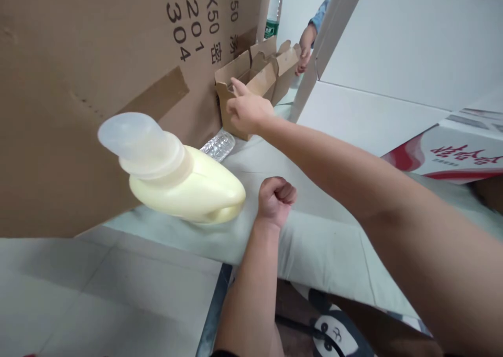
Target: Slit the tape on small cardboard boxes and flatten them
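Note:
Low in the middle, my left hand (277, 199) makes a fist above the cloth-covered table (314, 226), with nothing visible in it. Beside it, to the left, stands a pale yellow bottle (188, 189) with a translucent cap. My right hand (251, 108) reaches across to an open brown cardboard box (265, 79). Its index finger is stretched out over the box's near end, and the other fingers are partly curled. Whether it touches the cardboard is unclear. Just below that hand, a clear plastic bottle (220, 144) lies on the cloth, partly hidden behind the yellow bottle.
A large printed carton (78, 84) rises on the left. White panels (408, 47) stand on the right, by a red and white box (451, 150). Behind the small box are a water bottle (274, 11) and another person's hand (306, 45). Tiled floor (129, 289) shows lower left.

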`<state>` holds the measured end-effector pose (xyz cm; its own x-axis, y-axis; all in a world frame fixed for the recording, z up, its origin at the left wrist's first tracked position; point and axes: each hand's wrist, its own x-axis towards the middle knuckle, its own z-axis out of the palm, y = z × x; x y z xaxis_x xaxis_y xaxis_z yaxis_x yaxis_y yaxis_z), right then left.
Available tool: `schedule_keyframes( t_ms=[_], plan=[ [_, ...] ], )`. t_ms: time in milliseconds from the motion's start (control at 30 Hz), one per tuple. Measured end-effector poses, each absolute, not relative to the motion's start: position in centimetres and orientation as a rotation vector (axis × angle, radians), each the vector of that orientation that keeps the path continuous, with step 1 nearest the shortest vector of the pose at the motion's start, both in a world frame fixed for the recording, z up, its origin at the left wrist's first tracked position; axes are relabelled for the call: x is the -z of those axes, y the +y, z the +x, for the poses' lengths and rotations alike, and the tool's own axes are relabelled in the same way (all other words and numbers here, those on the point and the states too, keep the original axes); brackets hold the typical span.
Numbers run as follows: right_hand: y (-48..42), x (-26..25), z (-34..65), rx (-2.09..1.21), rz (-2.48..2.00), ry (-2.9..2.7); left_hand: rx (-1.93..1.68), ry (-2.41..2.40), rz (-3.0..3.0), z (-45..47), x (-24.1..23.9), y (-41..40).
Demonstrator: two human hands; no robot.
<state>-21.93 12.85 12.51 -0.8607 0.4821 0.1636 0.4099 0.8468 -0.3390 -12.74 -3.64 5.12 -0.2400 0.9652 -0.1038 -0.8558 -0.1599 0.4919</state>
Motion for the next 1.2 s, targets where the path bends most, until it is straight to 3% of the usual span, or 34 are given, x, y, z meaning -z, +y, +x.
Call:
schedule_keyframes(
  t_ms=[233, 333, 467, 567, 667, 733, 900, 1200],
  plan=[
    [15.9, -12.6, -19.2, -0.337, -0.746, -2.798, -1.782, 0.6, 0.377, -12.3, -5.6, -4.4],
    [14.8, -13.4, -15.1, -0.224, -0.698, -2.757, -1.97, 0.91, 0.476, -11.7, -6.1, -4.9],
    [10.4, -14.3, -7.0, -0.053, -0.649, -2.589, -2.262, 1.646, 1.011, -10.3, -7.4, -6.4],
    [5.3, -14.3, 1.1, -0.02, -0.551, -2.453, -2.484, 1.771, 1.419, -9.6, -8.1, -7.3],
    [-0.5, -13.7, 9.5, 0.044, -0.44, -2.35, -2.637, 1.803, 1.403, -9.5, -8.0, -7.3],
    [-4.0, -13.0, 14.0, 0.037, -0.284, -2.355, -2.561, 1.812, 1.281, -9.7, -7.5, -6.8],
    [-9.0, -11.0, 19.2, -0.298, -0.48, -2.479, -2.183, 1.472, 1.202, -9.9, -6.3, -5.5],
    [-6.2, -10.1, 22.0, -0.511, -0.732, -2.431, -1.96, 1.116, 1.119, -8.3, -7.0, -4.2]
  ],
)
